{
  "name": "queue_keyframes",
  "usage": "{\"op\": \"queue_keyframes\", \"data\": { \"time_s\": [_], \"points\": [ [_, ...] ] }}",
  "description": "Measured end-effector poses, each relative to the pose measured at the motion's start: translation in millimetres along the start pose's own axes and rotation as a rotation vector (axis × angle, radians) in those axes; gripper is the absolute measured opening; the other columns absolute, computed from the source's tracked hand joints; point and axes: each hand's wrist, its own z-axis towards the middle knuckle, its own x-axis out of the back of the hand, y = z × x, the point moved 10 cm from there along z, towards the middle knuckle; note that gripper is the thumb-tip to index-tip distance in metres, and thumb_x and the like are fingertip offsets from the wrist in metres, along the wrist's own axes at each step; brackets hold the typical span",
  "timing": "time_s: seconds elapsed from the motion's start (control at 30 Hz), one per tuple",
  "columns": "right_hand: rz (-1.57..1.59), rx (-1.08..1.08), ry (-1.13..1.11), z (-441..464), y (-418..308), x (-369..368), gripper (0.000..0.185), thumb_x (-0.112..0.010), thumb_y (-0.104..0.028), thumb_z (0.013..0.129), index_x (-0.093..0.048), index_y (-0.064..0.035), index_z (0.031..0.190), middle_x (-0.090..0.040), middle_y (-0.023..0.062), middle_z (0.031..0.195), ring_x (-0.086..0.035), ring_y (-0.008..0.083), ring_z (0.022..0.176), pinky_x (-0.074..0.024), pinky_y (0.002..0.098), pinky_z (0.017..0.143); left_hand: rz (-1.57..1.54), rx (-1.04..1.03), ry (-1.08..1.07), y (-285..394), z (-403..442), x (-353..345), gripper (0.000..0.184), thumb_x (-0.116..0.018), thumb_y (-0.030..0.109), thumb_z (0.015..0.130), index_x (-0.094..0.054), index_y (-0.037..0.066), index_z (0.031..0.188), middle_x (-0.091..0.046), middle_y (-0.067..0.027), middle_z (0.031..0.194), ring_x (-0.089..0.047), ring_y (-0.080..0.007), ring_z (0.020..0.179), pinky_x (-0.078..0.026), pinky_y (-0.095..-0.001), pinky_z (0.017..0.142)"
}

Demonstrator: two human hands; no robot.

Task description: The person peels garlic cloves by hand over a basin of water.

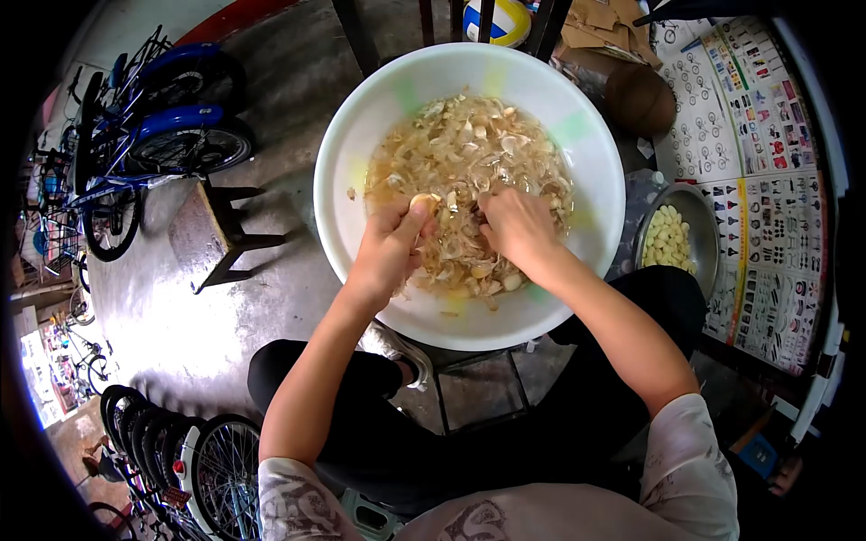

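A large white plastic basin (347, 153) stands in front of me, holding water with a thick layer of floating garlic skins (451, 135). Over its near left part, my left hand (386, 251) pinches a garlic clove (426, 202) between thumb and fingers. To the right, my right hand (523, 227) reaches down among the skins with its fingers curled and closed. Its fingertips are hidden, so what they grip cannot be made out. Pale peeled cloves (667, 236) lie in a metal bowl (709, 243) to the right of the basin, near my knee.
A small wooden stool (203, 233) stands on the concrete floor to the left, with parked bicycles (180, 135) beyond. Behind the basin are dark bars (427, 22), a volleyball (498, 22) and cardboard (606, 32). Printed sheets (767, 180) cover a surface at right.
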Motion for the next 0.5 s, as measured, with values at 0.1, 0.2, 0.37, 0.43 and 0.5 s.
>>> {"op": "queue_keyframes", "data": {
  "time_s": [0.1, 0.2, 0.37, 0.43, 0.5],
  "points": [
    [-0.112, -0.057, -0.023, 4, 2, -2, 0.029, -0.078, -0.011, 0.076, -0.066, -0.004, 0.103, -0.066, 0.0139, 0.075, -0.068, 0.033, 0.075, -0.0553, 0.0434, 0.068, 0.011, -0.029, 0.003, 0, 1, 0, 0.038, -0.051, 0.034, 0.104, -0.059, 0.003, 0.124, -0.049, 0.0041, 0.081, -0.031, -0.0016, 0.058, -0.023, -0.0189, 0.048],
    [-0.056, -0.065, 0.032, 2, 4, 15, 0.031, -0.073, -0.001, 0.075, -0.063, -0.0014, 0.105, -0.065, 0.0149, 0.073, -0.067, 0.0313, 0.073, -0.0542, 0.043, 0.065, 0.021, -0.016, -0.009, 4, -3, -4, 0.039, -0.05, 0.034, 0.104, -0.059, 0.003, 0.127, -0.048, 0.0043, 0.082, -0.032, -0.0018, 0.06, -0.024, -0.0191, 0.049],
    [0.353, 0.107, 0.307, -1, 4, 67, 0.025, -0.069, 0.007, 0.077, -0.063, 0.0016, 0.101, -0.065, 0.0147, 0.076, -0.066, 0.0275, 0.073, -0.0524, 0.0388, 0.067, -0.007, -0.029, -0.043, 8, -3, -4, 0.039, -0.05, 0.033, 0.104, -0.059, 0.003, 0.127, -0.048, 0.0041, 0.082, -0.033, -0.0019, 0.061, -0.025, -0.0191, 0.05],
    [0.774, 0.12, 0.219, 1, 7, 70, 0.017, -0.07, 0.001, 0.083, -0.066, 0.0013, 0.1, -0.066, 0.0131, 0.084, -0.065, 0.0266, 0.079, -0.0509, 0.0365, 0.073, -0.016, -0.036, -0.037, 11, -2, -5, 0.038, -0.05, 0.033, 0.104, -0.059, 0.003, 0.127, -0.048, 0.004, 0.082, -0.033, -0.0019, 0.062, -0.025, -0.019, 0.051],
    [0.82, 0.141, 0.199, -1, 5, 74, 0.014, -0.069, -0.001, 0.086, -0.067, 0.003, 0.099, -0.065, 0.0121, 0.091, -0.064, 0.0264, 0.081, -0.0509, 0.036, 0.074, -0.003, -0.02, -0.014, 9, -2, -2, 0.038, -0.05, 0.032, 0.104, -0.059, 0.002, 0.126, -0.049, 0.0037, 0.083, -0.033, -0.0019, 0.061, -0.026, -0.0188, 0.051]
  ]
}}
